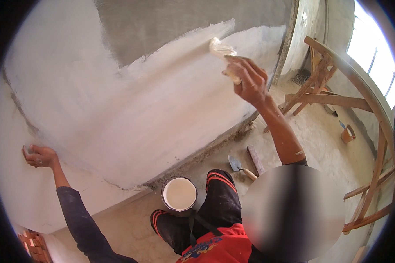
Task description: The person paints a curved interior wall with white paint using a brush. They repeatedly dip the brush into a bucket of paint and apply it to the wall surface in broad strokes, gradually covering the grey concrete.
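My right hand (250, 81) is raised at the upper middle, its fingers wrapped round a white-coated paintbrush (222, 47). The brush head touches or nearly touches the wall (162, 114), close to the edge of the white coat. Above that ragged edge the wall is bare grey plaster (149, 30). My left hand (40, 157) is at the far left by an adjoining white surface, with nothing in it and its fingers loosely bent and apart. A dark-rimmed bucket (180, 193) of creamy white paint stands in front of my knees.
A trowel (239, 166) and a long narrow block (255, 160) lie on the floor right of my knees. Wooden trestles (338, 98) fill the right side, with a small orange pail (348, 134) beyond. Bricks (34, 245) are stacked at lower left. A blurred patch hides the lower right.
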A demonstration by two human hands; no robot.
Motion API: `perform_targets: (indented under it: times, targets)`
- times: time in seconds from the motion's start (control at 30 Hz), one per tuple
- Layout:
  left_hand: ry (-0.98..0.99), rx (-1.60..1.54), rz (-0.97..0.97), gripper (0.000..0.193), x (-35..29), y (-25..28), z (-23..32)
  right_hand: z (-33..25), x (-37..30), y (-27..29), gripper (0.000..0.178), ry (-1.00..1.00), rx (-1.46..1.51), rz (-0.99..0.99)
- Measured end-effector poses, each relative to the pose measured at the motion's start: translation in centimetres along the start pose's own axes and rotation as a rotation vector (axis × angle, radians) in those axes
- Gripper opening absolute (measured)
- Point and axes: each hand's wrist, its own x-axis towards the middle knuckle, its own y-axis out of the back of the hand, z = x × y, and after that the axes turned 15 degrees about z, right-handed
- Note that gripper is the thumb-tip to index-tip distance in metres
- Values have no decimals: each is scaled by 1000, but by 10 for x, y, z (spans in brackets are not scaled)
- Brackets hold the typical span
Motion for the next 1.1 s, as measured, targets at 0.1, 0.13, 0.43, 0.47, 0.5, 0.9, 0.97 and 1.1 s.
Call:
perform_targets:
  times: [0.1, 0.13, 0.43, 0.47, 0.5, 0.9, 0.97, 1.1]
  targets:
    - [-22, 11, 14, 43, 1, -1, -3, -14, 2, 0, 28, 27, 52, -24]
    - [-14, 12, 14, 43, 0, 0, -2, -12, 3, 1, 27, 11, 64, -26]
    - [-31, -8, 12, 42, 3, 2, 0, 59, 22, 11, 22, -264, -47, 117]
    - [-32, -20, 13, 42, 1, 1, -2, 70, 20, 11, 23, -273, -97, 133]
    - [-20, -15, 10, 43, 1, 1, -3, 76, 18, 12, 24, -280, -143, 150]
    - [16, -8, -4, 44, 3, 6, 9, 37, 18, -15, 25, -520, -358, 279]
    - [25, -15, -3, 44, 2, 6, 10, 17, 21, -25, 24, -510, -285, 342]
    - [6, -42, -14, 44, 3, 11, 22, -28, 23, -38, 21, -437, -193, 344]
